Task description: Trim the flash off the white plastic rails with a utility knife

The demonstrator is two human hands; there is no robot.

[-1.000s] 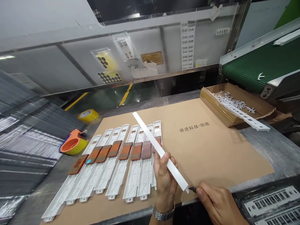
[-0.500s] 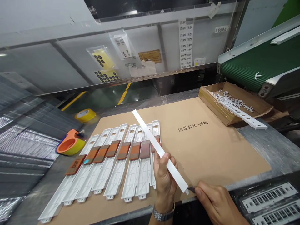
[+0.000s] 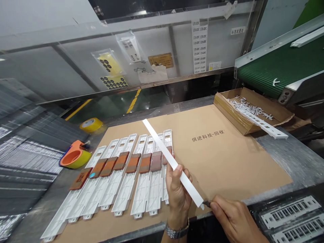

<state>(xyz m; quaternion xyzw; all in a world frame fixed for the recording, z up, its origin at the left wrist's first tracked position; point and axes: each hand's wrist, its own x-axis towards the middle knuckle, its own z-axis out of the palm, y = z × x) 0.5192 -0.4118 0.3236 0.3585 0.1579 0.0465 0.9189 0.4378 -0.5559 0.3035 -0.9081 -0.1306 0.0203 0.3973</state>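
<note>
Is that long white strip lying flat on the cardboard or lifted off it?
Lifted: the left hand grips the white strip, which slants up over the row of white parts.

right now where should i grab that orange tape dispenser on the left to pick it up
Take the orange tape dispenser from above, fingers across its two flat orange side walls. It lies with the open loop facing up, clear of the white parts beside it.

One head-worn camera looks forward and down, close above the table (image 3: 227, 158), which stretches ahead beyond the fingers (image 3: 178, 170).
</note>
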